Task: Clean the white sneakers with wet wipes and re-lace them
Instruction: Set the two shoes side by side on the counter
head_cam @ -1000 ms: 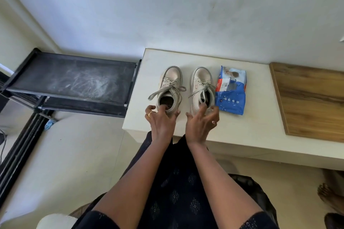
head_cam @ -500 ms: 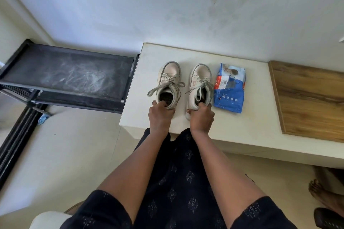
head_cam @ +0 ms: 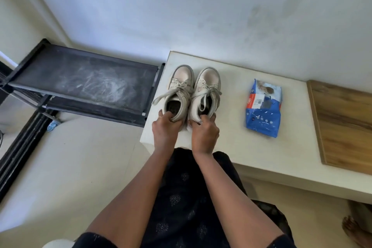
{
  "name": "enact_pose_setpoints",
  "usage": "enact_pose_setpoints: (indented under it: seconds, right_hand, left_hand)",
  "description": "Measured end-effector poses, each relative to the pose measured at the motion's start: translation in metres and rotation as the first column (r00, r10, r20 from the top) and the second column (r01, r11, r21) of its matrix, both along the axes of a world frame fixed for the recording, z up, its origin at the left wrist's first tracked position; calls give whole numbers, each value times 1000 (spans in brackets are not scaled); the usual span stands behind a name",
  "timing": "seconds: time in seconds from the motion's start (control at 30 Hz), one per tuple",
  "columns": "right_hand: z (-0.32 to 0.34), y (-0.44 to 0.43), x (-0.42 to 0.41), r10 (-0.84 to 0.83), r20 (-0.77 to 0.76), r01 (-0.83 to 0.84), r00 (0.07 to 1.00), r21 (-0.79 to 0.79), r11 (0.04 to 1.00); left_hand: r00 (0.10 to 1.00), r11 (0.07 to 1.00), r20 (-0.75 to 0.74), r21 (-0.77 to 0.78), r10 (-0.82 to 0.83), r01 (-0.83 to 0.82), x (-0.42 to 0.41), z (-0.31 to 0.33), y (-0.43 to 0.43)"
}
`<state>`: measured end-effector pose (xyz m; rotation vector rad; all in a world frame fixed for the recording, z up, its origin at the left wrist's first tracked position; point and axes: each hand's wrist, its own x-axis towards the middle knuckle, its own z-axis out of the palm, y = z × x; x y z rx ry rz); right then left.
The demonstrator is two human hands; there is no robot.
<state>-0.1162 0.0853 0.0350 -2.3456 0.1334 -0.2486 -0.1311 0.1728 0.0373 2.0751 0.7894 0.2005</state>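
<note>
Head view: the only print in sight is on the pack of wet wipes (head_cam: 262, 110). It is a blue pouch with white dots, a picture on its pale upper part, and a white-and-red label with a barcode. The characters on that label are too small and blurred to read, and any marking on the shoes is too blurred as well. The pack lies flat on the white counter (head_cam: 231, 147), well to the right of the fingers and apart from the shoes.

Both bare forearms reach forward side by side over a dark patterned garment. The left hand (head_cam: 166, 129) grips the heel of the left sneaker (head_cam: 180, 90). Its fingers (head_cam: 171, 117) curl over the back rim into the opening, and one of them wears a ring (head_cam: 159, 116). The right hand (head_cam: 204, 132) clasps the heel of the right sneaker (head_cam: 206, 90) the same way, knuckles up and fingers hooked over the collar.

The two sneakers sit upright on the counter just beyond the fingers. Their sides touch and their toes point away toward the wall, close to the counter's left end. Their grey laces (head_cam: 182, 89) are threaded, and one loose end trails left of the left sneaker.

Left of the fingers, a black shelf rack (head_cam: 84, 82) with a dusty top stands beside the counter. Far to the right, past the pack, lies a wooden board (head_cam: 346, 127).
</note>
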Motion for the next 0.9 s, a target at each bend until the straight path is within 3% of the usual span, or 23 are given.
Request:
enact_pose_setpoints:
  seconds: [0.13, 0.33, 0.63, 0.9]
  right_hand:
    - [8, 55, 4, 120, 103, -125, 987, 43, 991]
    - [12, 156, 28, 241, 89, -249, 966, 89, 964]
    - [-6, 266, 46, 452, -189, -437, 872, 117, 892]
    - [-53, 306, 35, 498, -397, -541, 771, 3, 841]
  left_hand:
    - [994, 994, 55, 54, 93, -96, -1, 2, 54]
    - [980, 970, 91, 152, 180, -192, 11, 4, 163]
    - [977, 957, -35, 213, 209, -197, 22, -16, 293]
    - [967, 966, -144, 185, 209, -181, 20, -47, 315]
